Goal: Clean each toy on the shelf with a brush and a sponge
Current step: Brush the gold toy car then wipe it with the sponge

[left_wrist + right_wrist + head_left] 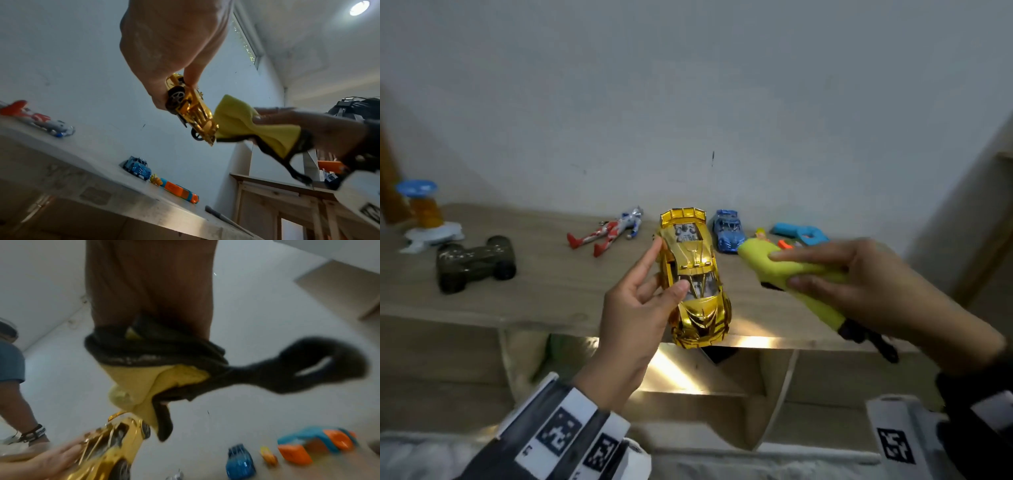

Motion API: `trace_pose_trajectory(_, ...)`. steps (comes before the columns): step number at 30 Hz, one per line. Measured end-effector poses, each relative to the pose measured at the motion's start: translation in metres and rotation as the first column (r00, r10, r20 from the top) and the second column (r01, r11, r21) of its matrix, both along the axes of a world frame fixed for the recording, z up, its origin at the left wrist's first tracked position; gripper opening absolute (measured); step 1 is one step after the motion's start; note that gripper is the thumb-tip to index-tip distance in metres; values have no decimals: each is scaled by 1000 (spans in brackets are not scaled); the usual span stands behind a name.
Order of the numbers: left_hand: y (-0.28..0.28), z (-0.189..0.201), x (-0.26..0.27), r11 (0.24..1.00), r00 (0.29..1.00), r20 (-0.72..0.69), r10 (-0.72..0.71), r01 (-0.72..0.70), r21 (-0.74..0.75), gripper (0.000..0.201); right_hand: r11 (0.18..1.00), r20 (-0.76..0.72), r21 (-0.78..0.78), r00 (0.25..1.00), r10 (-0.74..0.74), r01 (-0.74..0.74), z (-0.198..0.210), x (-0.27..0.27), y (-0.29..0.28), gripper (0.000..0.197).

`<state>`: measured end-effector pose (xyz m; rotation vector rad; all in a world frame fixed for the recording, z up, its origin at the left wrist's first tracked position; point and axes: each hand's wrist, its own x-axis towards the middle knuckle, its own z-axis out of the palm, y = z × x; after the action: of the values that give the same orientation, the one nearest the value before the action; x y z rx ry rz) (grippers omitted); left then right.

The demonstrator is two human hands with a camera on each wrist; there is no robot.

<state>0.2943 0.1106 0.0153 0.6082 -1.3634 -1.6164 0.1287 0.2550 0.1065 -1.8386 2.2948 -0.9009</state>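
A shiny gold toy car [693,274] is lifted above the wooden shelf [558,281], nose toward me. My left hand [640,298] holds it by its left side, thumb on the windscreen, index finger along the rear flank. In the left wrist view the gold car [193,112] hangs below the palm. My right hand [859,284] grips a yellow sponge [787,274] with a black backing and a black loop, just right of the car. The yellow sponge [144,394] nears the car's roof [115,443] in the right wrist view.
On the shelf lie a dark green toy car [476,263], a red-and-silver figure [609,233], a blue car [727,229], a small yellow figure [761,234] and a blue-orange toy [801,234]. A blue-topped orange toy [424,216] stands far left. Open compartments sit below.
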Motion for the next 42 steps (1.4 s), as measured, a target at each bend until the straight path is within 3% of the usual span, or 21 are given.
trace_pose_trajectory(3,6,-5,9,1000,1000,0,20,-20,-11,68,990,-139,-140,990,-8,-12,10,24,-35,32)
trace_pose_trajectory(8,-5,-12,12,998,999,-35,34,-32,47,66,986,-404,-119,913,61,-119,-9,55,-79,33)
trace_pose_trajectory(12,-23,-15,18,997,998,-32,49,-47,56,67,979,-422,50,884,199,-197,-25,52,-59,29)
trace_pose_trajectory(17,-37,-17,19,991,991,-65,113,-108,77,67,958,-441,-151,884,155,-243,-23,54,-68,26)
trace_pose_trajectory(19,-39,-15,19,985,987,-72,141,-133,108,66,956,-464,-142,870,164,-256,-32,66,-79,28)
trace_pose_trajectory(22,-45,-12,24,973,975,-137,175,-150,174,67,950,-479,-22,837,264,-312,-54,76,-79,30)
trace_pose_trajectory(25,-54,-9,37,959,956,-208,208,-156,238,67,849,-429,339,737,523,-405,-64,79,-63,33)
trace_pose_trajectory(26,-58,-8,41,957,951,-211,224,-173,234,68,836,-396,389,749,532,-388,-60,77,-59,33)
trace_pose_trajectory(27,-61,-8,45,959,950,-206,235,-192,209,68,858,-371,351,786,494,-374,-53,75,-56,32)
trace_pose_trajectory(29,-63,-10,48,966,953,-169,251,-236,101,69,932,-428,56,834,348,-359,-34,70,-59,29)
trace_pose_trajectory(31,-58,-13,47,964,962,-90,257,-262,-48,70,923,-516,-193,835,193,-332,-15,68,-72,26)
trace_pose_trajectory(33,-47,-14,44,951,966,-15,257,-256,-172,70,903,-553,-294,826,106,-313,-1,75,-92,27)
trace_pose_trajectory(38,-30,-17,40,904,942,114,316,-262,-339,68,945,-684,-128,717,135,-300,-3,94,-122,30)
trace_pose_trajectory(40,-35,-19,43,934,958,67,279,-255,-251,67,959,-628,-12,748,212,-282,-8,92,-117,32)
trace_pose_trajectory(42,-44,-19,47,965,970,-28,240,-242,-106,65,957,-503,-21,830,241,-290,-13,87,-107,30)
